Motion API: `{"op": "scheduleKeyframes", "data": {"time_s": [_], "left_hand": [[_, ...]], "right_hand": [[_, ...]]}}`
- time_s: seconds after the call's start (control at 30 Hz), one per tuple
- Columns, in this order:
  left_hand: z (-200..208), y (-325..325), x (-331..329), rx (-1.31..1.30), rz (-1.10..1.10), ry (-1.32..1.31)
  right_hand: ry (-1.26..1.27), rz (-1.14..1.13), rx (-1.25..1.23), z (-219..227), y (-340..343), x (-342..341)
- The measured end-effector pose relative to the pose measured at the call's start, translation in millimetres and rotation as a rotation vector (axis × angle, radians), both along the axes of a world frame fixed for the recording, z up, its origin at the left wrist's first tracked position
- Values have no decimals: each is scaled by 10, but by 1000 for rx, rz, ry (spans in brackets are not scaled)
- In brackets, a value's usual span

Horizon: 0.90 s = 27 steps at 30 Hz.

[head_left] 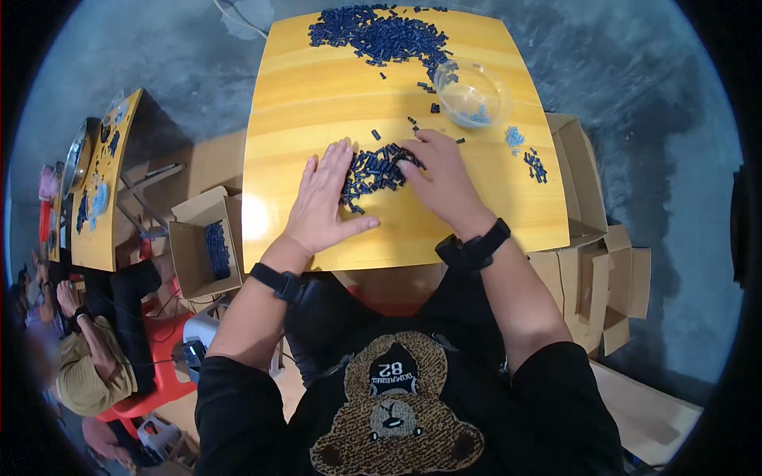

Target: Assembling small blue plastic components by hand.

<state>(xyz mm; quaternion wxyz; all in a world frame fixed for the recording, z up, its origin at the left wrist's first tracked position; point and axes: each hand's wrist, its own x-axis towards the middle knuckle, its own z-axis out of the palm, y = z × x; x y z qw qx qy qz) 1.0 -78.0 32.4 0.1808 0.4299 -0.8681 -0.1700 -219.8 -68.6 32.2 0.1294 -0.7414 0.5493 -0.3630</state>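
A small heap of short dark tube-like plastic pieces [375,171] lies on the yellow table between my hands. My left hand [321,202] is open along the heap's left side, its fingers stretched out and the thumb pointing to the right. At the heap's right edge, my right hand [446,181] has bent fingers touching the pieces. Its thumb and forefinger are apart, and no piece shows gripped between them. A few loose dark pieces lie just beyond the heap. Both wrists wear black bands.
A larger dark pile [389,38] covers the table's far edge. A clear bowl [470,99] holds small light-blue pieces; a little blue pile [514,139] and dark pieces [536,166] lie right. Cardboard boxes [178,254] flank the table. Another person [99,357] sits at left.
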Motion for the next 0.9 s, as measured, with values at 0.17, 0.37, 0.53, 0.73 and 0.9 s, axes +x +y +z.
{"op": "scheduleKeyframes", "data": {"time_s": [0.17,0.37,0.53,0.73,0.9], "left_hand": [[-76,116,-118,-47,98,-36],[-121,99,-330,-57,271,28],[-138,75,-250,-35,283,246],[-163,45,-214,-57,299,396],[-247,14,-227,-25,315,425]], "right_hand": [[2,-7,24,59,-276,-64],[291,-24,181,62,-671,158],[424,-31,186,18,-770,342],[443,-39,83,-152,-880,383],[424,-41,74,-5,-794,372]]}}
